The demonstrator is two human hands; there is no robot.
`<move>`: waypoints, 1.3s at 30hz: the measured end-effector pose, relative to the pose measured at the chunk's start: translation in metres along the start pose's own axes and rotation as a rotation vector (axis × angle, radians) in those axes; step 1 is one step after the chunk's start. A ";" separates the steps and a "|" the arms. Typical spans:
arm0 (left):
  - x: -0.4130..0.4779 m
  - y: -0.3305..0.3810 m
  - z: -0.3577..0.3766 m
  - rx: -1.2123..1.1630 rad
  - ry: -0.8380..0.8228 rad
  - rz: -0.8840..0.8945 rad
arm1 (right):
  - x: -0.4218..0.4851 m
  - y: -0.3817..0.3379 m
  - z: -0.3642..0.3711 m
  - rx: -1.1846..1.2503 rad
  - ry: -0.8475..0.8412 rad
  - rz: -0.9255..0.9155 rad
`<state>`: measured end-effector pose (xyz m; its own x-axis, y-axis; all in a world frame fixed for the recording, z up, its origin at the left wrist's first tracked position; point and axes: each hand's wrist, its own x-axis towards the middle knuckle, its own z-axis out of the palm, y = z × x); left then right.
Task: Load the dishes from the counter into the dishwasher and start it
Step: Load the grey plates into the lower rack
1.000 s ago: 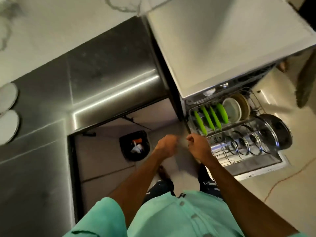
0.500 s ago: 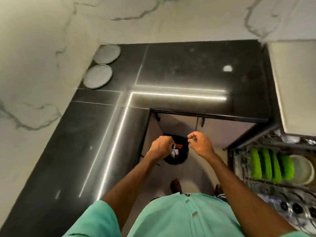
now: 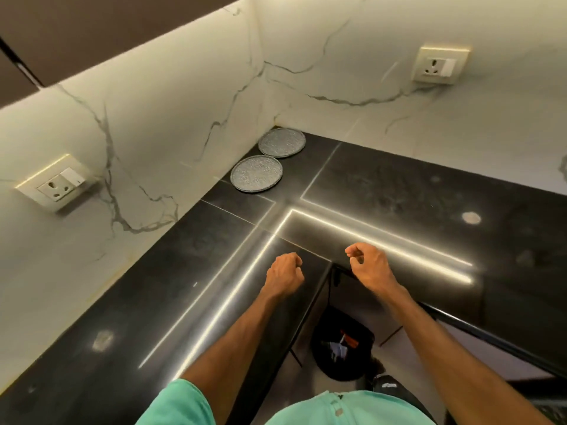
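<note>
Where the white, grey-veined marble wall (image 3: 337,56) folded into a corner, the glossy black L-shaped stone tabletop (image 3: 399,185) ran along beneath it, bright strip-light reflections streaking its surface. Down in the gap at the inner corner of the tabletop, a round black bin (image 3: 340,363) sat on the floor with scraps inside. And there were the dishes: two round, flat, grey speckled plates, right at the back corner of the tabletop against the wall. The farther grey speckled plate (image 3: 281,142) lay nearest the corner, and the nearer grey speckled plate (image 3: 256,174) lay just beside it, their rims almost touching. Both arms reached out from mint-green sleeves. The left hand (image 3: 283,276) hung over the tabletop's edge, clenched into an empty fist. The right hand (image 3: 368,265) hovered alongside, fingers curled in, gripping nothing. Both hands were well short of the plates. A cream wall socket (image 3: 438,65) sat on the right wall, another cream socket (image 3: 56,182) on the left.
</note>
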<state>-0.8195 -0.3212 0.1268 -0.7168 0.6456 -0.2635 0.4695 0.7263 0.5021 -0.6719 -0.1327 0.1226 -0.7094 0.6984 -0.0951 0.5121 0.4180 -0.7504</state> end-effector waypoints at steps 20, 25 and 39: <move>0.119 0.033 0.031 0.089 0.066 -0.256 | 0.174 0.034 -0.012 -0.326 -0.545 -0.158; 0.171 0.018 0.023 0.123 0.172 -0.185 | 0.208 0.027 0.021 -0.337 -0.522 -0.263; 0.349 -0.033 -0.042 0.348 0.194 -0.150 | 0.290 -0.013 0.072 -0.429 -0.479 -0.280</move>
<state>-1.1065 -0.1300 0.0532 -0.8585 0.4944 -0.1361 0.4747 0.8667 0.1535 -0.9188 0.0223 0.0571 -0.9273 0.2390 -0.2880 0.3549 0.8060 -0.4738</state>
